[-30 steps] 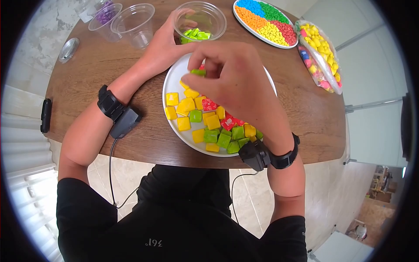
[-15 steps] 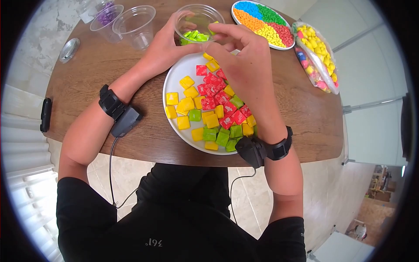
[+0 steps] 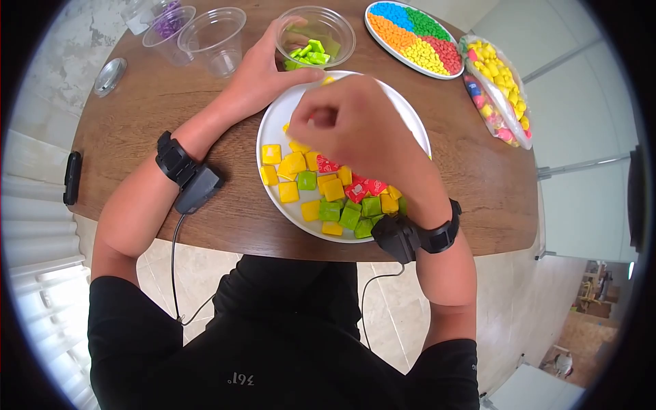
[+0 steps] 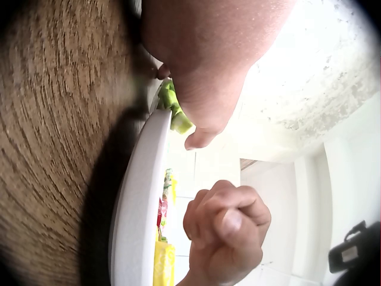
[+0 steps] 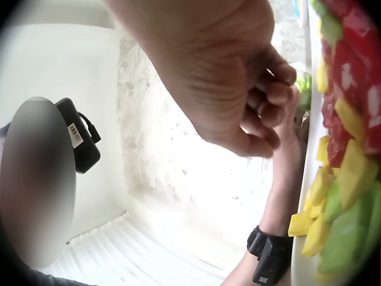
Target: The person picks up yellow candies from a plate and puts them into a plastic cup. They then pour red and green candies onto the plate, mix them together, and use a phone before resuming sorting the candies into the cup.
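Note:
My left hand [image 3: 263,72] grips a clear plastic cup [image 3: 343,49] just behind the plate, thumb along its near side. Green wrapped candies [image 3: 309,56] lie in the cup. My right hand [image 3: 362,123] hovers above the white round plate [image 3: 419,126] with its fingers curled, and nothing shows between them. On the plate are square wrapped candies in yellow [image 3: 290,193], red [image 3: 355,190] and green [image 3: 349,217]; the hand hides part of them. In the left wrist view the right hand [image 4: 226,229] looks like a loose fist beyond the plate rim [image 4: 140,196].
Two more clear cups stand at the back left, an empty one [image 3: 225,51] and one with purple pieces [image 3: 168,26]. A small clear lid [image 3: 110,76] lies left of them. Back right are an oval plate of coloured pieces [image 3: 413,41] and a bag of yellow and pink pieces [image 3: 497,89].
The right hand held a green candy over the plate, reached to the cup's rim, and has come back over the plate. Green candies in the cup now pile higher. The left hand stays on the cup.

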### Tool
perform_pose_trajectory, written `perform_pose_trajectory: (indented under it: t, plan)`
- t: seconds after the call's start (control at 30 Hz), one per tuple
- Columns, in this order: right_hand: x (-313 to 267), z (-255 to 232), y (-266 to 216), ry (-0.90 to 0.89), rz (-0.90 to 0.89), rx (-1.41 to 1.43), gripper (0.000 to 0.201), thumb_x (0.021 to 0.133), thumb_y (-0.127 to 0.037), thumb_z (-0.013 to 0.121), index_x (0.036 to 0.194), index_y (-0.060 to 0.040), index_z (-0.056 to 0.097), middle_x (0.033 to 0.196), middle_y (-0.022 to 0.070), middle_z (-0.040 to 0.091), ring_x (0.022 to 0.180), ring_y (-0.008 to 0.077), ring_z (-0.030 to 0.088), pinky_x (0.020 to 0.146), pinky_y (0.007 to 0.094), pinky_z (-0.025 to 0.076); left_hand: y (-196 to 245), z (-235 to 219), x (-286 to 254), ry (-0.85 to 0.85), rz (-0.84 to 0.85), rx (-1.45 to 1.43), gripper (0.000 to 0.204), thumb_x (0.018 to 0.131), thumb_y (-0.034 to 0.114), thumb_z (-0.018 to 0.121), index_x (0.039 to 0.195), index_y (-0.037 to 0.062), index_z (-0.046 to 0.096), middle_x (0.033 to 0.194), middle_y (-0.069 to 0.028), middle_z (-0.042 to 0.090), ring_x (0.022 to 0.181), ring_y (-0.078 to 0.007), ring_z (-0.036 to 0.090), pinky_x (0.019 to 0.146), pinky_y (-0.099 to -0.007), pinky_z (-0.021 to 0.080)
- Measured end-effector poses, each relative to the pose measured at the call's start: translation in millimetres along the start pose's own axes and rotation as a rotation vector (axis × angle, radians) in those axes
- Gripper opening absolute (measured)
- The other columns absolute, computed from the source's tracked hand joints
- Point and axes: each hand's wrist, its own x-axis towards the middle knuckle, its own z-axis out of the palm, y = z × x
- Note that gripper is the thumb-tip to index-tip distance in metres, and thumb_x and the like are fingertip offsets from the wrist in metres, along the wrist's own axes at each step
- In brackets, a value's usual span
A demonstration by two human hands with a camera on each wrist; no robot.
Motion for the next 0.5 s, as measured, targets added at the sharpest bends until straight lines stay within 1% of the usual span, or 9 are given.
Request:
perform_pose_trajectory:
  t: [0.03, 0.07, 0.13, 0.17, 0.23, 0.27, 0.33, 0.47, 0.5]
  plan:
    - [-3, 2, -1, -0.113, -0.022, -0.051, 0.024, 0.079, -0.025, 0.078, 0.076, -0.0013, 0.075, 0.063, 0.0099, 0.066, 0.057, 0.0188, 0.063, 0.057, 0.0328, 0.048, 2, 1, -1, 0.002, -0.012, 0.013, 0.087, 0.080, 0.034, 0.088, 0.151, 0.0126, 0.043, 0.125, -0.0123, 0.070, 0.087, -0.0161, 0.062, 0.081, -0.0320, 0.053]
    - [-5, 5, -2, -0.111, -0.018, -0.046, 0.024, 0.079, -0.025, 0.078, 0.076, -0.0013, 0.075, 0.063, 0.0099, 0.066, 0.057, 0.0188, 0.063, 0.057, 0.0328, 0.048, 6, 0, -1, -0.004, -0.014, 0.013, 0.087, 0.080, 0.034, 0.088, 0.151, 0.0126, 0.043, 0.125, -0.0123, 0.070, 0.087, -0.0161, 0.062, 0.081, -0.0320, 0.053]
    - [-11, 8, -4, -0.253, -0.088, -0.123, 0.027, 0.076, -0.028, 0.077, 0.070, -0.0024, 0.073, 0.066, 0.0119, 0.067, 0.063, 0.0258, 0.065, 0.064, 0.0375, 0.050, 16, -2, -2, -0.048, -0.094, -0.031, 0.077, 0.086, 0.016, 0.083, 0.151, 0.0057, 0.043, 0.133, -0.0157, 0.065, 0.125, -0.0216, 0.060, 0.111, -0.0373, 0.045]
    - [-13, 7, -6, -0.253, -0.083, -0.120, 0.027, 0.076, -0.028, 0.077, 0.070, -0.0024, 0.073, 0.066, 0.0119, 0.067, 0.063, 0.0258, 0.065, 0.064, 0.0375, 0.050, 16, -2, -2, -0.052, -0.097, -0.033, 0.077, 0.086, 0.016, 0.083, 0.151, 0.0057, 0.043, 0.133, -0.0157, 0.065, 0.125, -0.0216, 0.060, 0.111, -0.0373, 0.045]
    - [-15, 5, -10, -0.243, -0.070, -0.257, 0.028, 0.074, -0.030, 0.077, 0.069, -0.0030, 0.072, 0.070, 0.0123, 0.069, 0.071, 0.0281, 0.068, 0.071, 0.0400, 0.052, 16, -3, -1, -0.048, -0.112, -0.026, 0.077, 0.086, 0.016, 0.083, 0.151, 0.0057, 0.043, 0.133, -0.0156, 0.065, 0.125, -0.0215, 0.061, 0.111, -0.0371, 0.045]
    - [-16, 4, -8, -0.244, -0.071, -0.258, 0.028, 0.074, -0.030, 0.077, 0.069, -0.0030, 0.072, 0.070, 0.0123, 0.069, 0.071, 0.0281, 0.068, 0.071, 0.0400, 0.052, 12, -2, -1, -0.046, -0.112, -0.026, 0.077, 0.086, 0.016, 0.083, 0.151, 0.0057, 0.043, 0.133, -0.0156, 0.065, 0.125, -0.0215, 0.061, 0.111, -0.0371, 0.045]
    - [-18, 4, -4, -0.227, -0.078, -0.254, 0.028, 0.073, -0.029, 0.078, 0.071, -0.0023, 0.072, 0.072, 0.0124, 0.069, 0.074, 0.0297, 0.068, 0.074, 0.0412, 0.052, 1, 0, 0, 0.002, -0.027, 0.009, 0.089, 0.079, 0.037, 0.089, 0.151, 0.0103, 0.044, 0.124, -0.0119, 0.070, 0.087, -0.0150, 0.061, 0.081, -0.0315, 0.053]
    - [-21, 3, -4, -0.223, -0.098, -0.253, 0.028, 0.072, -0.029, 0.078, 0.074, -0.0017, 0.072, 0.075, 0.0127, 0.069, 0.077, 0.0311, 0.068, 0.075, 0.0420, 0.052, 4, -1, -1, 0.002, -0.028, 0.012, 0.089, 0.079, 0.036, 0.090, 0.151, 0.0104, 0.044, 0.125, -0.0119, 0.070, 0.086, -0.0147, 0.059, 0.081, -0.0315, 0.053]
    - [-22, 4, -3, -0.219, -0.108, -0.251, 0.028, 0.072, -0.029, 0.078, 0.075, -0.0018, 0.073, 0.077, 0.0130, 0.070, 0.078, 0.0315, 0.068, 0.076, 0.0422, 0.052, 4, -1, -1, 0.000, -0.040, -0.006, 0.088, 0.079, 0.035, 0.089, 0.151, 0.0101, 0.044, 0.126, -0.0121, 0.070, 0.088, -0.0149, 0.060, 0.082, -0.0317, 0.053]
